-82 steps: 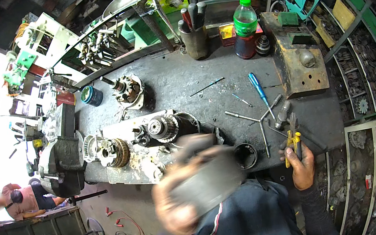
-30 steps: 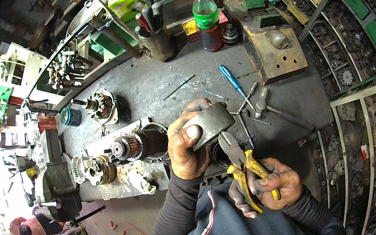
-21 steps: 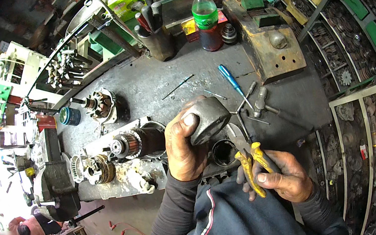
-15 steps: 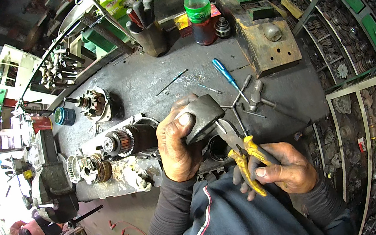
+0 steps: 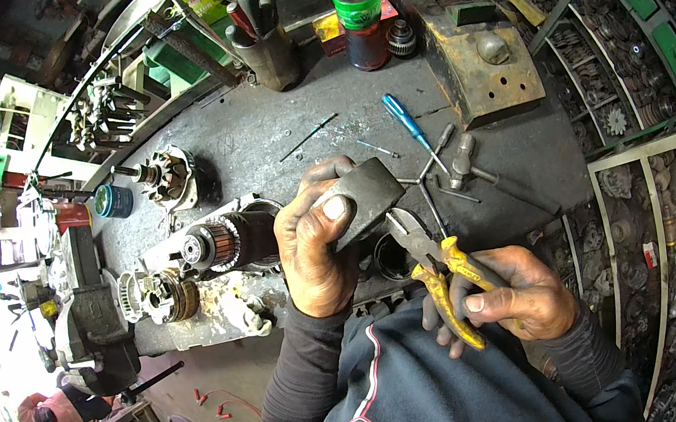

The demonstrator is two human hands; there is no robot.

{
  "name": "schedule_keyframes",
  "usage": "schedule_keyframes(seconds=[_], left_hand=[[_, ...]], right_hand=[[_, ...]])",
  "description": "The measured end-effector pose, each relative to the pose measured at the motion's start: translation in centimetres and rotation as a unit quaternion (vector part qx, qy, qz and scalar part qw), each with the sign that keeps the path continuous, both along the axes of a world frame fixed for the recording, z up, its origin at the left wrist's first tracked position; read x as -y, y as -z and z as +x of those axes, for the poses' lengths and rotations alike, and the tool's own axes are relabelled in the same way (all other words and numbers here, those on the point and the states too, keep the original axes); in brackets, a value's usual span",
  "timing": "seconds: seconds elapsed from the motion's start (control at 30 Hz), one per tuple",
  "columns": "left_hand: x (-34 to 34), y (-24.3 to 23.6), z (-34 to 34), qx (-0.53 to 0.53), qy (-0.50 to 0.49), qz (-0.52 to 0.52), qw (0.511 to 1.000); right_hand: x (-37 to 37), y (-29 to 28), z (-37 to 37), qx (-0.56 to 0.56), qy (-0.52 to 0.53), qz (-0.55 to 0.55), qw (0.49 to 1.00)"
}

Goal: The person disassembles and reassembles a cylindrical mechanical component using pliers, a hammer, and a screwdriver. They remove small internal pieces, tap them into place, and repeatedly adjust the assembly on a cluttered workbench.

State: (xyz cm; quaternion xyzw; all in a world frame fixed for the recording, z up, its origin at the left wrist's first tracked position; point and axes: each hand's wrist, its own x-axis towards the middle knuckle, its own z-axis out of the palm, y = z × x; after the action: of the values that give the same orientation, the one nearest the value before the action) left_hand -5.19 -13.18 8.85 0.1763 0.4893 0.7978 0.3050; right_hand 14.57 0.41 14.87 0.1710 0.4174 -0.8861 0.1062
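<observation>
My left hand [image 5: 314, 247] is wrapped round a dark grey metal part with a rounded block shape [image 5: 371, 191], thumb pressed on its near side. Its underside is hidden. In my right hand [image 5: 523, 298] are pliers with yellow and black handles [image 5: 455, 267], the handles spread apart. The pliers' jaws point up and left, close beside the part's lower right edge. Whether they touch it, I cannot tell. Below the part stands a dark round housing [image 5: 391, 257], partly covered by the pliers and my hand.
Left on the bench [image 5: 246, 150] lie an armature [image 5: 222, 245], a rotor [image 5: 165, 180] and a blue tin [image 5: 113, 202]. Beyond my hands are a blue screwdriver [image 5: 408, 122], a hammer [image 5: 463, 162] and a bottle of dark red liquid [image 5: 359, 13]. A rusty metal box [image 5: 485, 68] stands right.
The pliers' jaws have drawn slightly away from the edge of the metal part. My left hand has tilted the part a little. The view has shifted slightly.
</observation>
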Motion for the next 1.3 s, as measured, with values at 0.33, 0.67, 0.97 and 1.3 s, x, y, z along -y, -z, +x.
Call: schedule_keyframes(seconds=[0.33, 0.67, 0.97, 1.3], left_hand=[[0.0, -0.5, -0.3, -0.104, 0.002, 0.004, 0.995], [0.6, -0.6, -0.3, -0.111, 0.004, 0.005, 0.994], [0.4, -2.0, 0.9, -0.378, -0.08, -0.137, 0.912], [0.2, -3.2, 3.8, -0.589, -0.045, -0.06, 0.805]], right_hand=[[-0.2, -0.1, 0.4, 0.003, 0.01, 0.0, 1.0], [1.5, 0.4, 0.4, 0.037, 0.065, -0.015, 0.997], [1.0, 3.2, 1.2, -0.033, 0.127, 0.406, 0.904], [1.6, 5.2, -0.2, -0.032, 0.33, 0.125, 0.935]])
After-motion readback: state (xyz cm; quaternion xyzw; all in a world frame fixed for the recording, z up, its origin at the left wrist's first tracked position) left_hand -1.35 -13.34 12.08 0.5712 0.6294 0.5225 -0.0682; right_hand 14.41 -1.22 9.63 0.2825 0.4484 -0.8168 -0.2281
